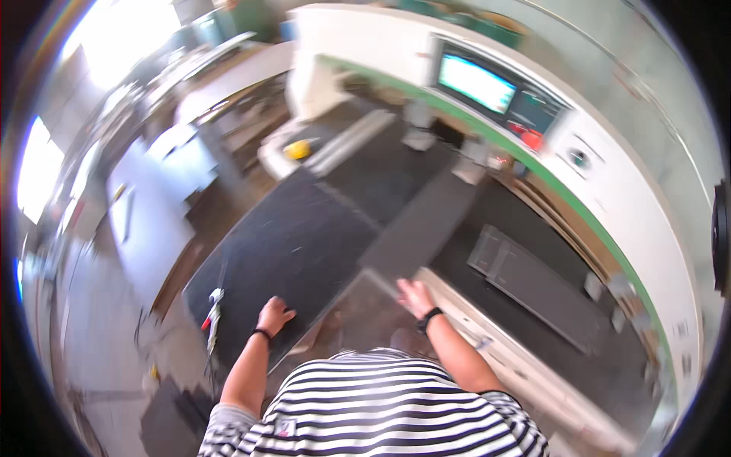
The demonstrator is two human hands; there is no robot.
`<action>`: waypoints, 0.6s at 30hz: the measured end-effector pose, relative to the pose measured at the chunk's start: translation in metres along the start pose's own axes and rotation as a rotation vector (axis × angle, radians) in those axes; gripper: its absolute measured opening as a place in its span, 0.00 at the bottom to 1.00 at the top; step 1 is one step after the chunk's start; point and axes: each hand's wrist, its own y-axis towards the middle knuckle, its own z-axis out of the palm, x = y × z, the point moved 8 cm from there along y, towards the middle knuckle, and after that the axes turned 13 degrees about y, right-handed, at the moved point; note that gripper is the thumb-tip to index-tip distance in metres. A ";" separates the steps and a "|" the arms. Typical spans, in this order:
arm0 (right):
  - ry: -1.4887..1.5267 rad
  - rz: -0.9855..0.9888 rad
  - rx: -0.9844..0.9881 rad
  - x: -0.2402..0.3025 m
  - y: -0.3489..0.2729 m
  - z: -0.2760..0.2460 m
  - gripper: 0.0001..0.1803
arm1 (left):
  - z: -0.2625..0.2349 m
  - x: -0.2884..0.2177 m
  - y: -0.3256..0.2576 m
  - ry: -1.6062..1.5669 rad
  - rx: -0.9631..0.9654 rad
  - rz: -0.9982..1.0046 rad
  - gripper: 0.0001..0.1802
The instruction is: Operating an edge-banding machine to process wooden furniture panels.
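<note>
My left hand is at the near edge of a dark, flat tabletop. Its thumb stands apart from the fingers and no object shows in it. To the right, my right hand reaches forward with spread fingers and holds nothing visible. It is near the end of a long pale rail and a brownish-grey surface in front of my body; whether it touches either, I cannot tell. A tool with red and pale parts, blurred, lies at the left side of the tabletop.
A white curved-looking machine beam with a green lower edge crosses the back and carries a lit screen. One long grey panel lies on the dark bed at right. Farther left are a yellow object and a pale board.
</note>
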 end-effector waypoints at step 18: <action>0.153 0.087 0.094 -0.002 0.007 -0.008 0.11 | -0.135 0.138 -0.094 0.454 -0.136 -0.790 0.14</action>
